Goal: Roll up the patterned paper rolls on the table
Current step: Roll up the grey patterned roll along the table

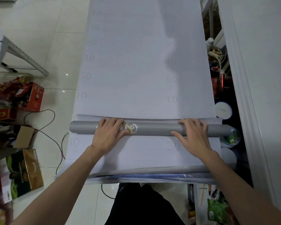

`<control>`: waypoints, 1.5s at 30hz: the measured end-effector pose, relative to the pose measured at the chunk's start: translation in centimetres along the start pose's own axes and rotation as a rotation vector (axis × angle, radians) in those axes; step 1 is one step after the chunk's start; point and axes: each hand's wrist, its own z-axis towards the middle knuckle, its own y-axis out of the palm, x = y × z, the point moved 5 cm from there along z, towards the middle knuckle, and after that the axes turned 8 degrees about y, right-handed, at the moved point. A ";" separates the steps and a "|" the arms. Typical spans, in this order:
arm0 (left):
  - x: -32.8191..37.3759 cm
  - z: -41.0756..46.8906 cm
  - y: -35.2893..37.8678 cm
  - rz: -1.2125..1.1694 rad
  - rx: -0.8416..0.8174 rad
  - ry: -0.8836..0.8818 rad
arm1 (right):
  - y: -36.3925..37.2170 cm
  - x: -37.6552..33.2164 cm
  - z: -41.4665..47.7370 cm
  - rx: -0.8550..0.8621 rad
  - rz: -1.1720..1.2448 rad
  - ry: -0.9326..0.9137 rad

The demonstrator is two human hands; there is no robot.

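A grey paper roll (154, 128) with a white and gold swirl pattern lies crosswise on the table. Beyond it a long white sheet (141, 62), printed with faint numbers, stretches away from me; another stretch of white sheet (144, 153) lies between the roll and me. My left hand (109, 134) lies over the roll left of its middle, fingers curled over the top. My right hand (192, 133) lies over the roll's right part, fingers over the top and thumb on the near side. Near the table's front edge lie more grey and blue rolled sheets (161, 172).
Cardboard boxes (25, 172) and a red box (35, 97) clutter the tiled floor at left, with a cable (55, 140) trailing beside the table. A metal shelf frame (21, 54) stands at far left. Bottles and tubs (223, 109) crowd the narrow gap on the right beside a white wall.
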 end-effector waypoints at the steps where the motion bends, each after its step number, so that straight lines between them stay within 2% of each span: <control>1: 0.0 -0.2 0.1 -0.004 0.016 -0.005 | 0.0 0.1 -0.1 0.014 0.007 0.011; 4: 0.3 -0.7 0.1 0.063 0.055 -0.014 | 0.1 0.3 -0.3 0.013 -0.010 0.040; 10: 0.9 0.6 -0.7 0.089 -0.002 0.086 | 0.2 0.5 0.3 -0.086 0.004 -0.043; 15: 1.7 1.6 0.3 0.130 -0.164 0.103 | -0.3 -0.3 1.8 -0.139 -0.005 -0.108; 20: 1.7 4.1 0.9 0.151 -0.394 -0.020 | -0.2 -2.0 4.1 -0.266 -0.199 -0.053; 24: 0.7 4.9 -0.4 0.128 -0.336 -0.071 | -0.9 -3.7 5.7 -0.306 -0.313 -0.074; 29: -1.1 4.3 -5.8 0.173 -0.270 -0.055 | -4.2 -7.6 5.6 -0.214 -0.306 -0.048; 33: -1.9 4.1 -11.2 0.200 -0.240 0.053 | -7.6 -10.4 4.0 -0.134 -0.254 -0.002; 38: -1.1 7.0 -15.7 0.259 -0.180 0.264 | -11.9 -11.4 1.0 -0.022 -0.195 0.146; 41: 2.7 10.3 -16.8 0.244 -0.157 0.437 | -14.7 -9.3 -2.3 0.040 -0.178 0.298; 45: 11.2 14.2 -16.5 0.201 -0.101 0.702 | -18.5 -5.0 -8.8 0.181 -0.172 0.476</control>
